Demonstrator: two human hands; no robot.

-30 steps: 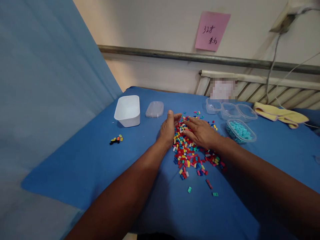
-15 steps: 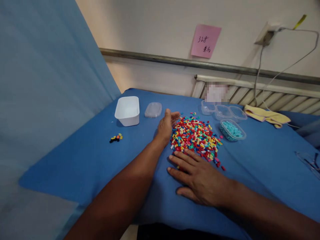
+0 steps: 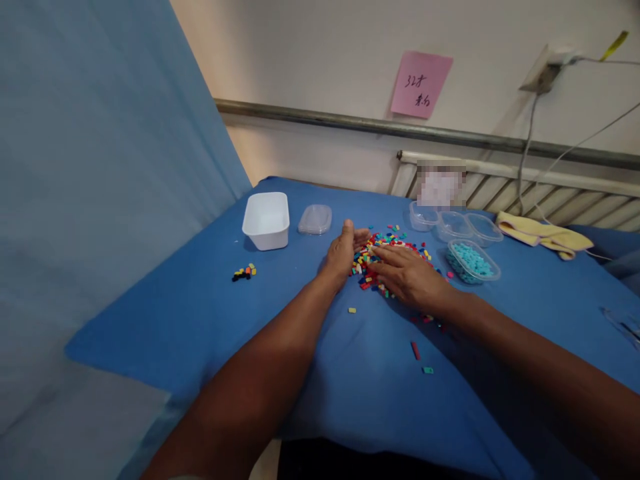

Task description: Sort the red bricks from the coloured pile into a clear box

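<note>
A heap of small coloured beads (image 3: 385, 250) in red, yellow, blue, teal and white lies on the blue cloth (image 3: 200, 320). My left hand (image 3: 343, 253) stands on its edge at the heap's left side, fingers stretched out and cupped toward the beads. My right hand (image 3: 407, 275) lies flat on top of the heap, fingers spread and pointing left toward my left hand. It hides much of the pile. A few loose beads (image 3: 416, 350) lie nearer to me.
A white tub (image 3: 267, 220) and a clear lid (image 3: 315, 219) stand at the back left. A small cluster of dark, orange and yellow beads (image 3: 245, 272) lies left. Clear tubs (image 3: 453, 223) sit behind, one holding teal beads (image 3: 473, 261). A yellow cloth (image 3: 543, 235) lies far right.
My right hand has moved from the near edge of the heap back up onto it, pushing the beads away into a tighter pile. My left hand has stayed beside the heap.
</note>
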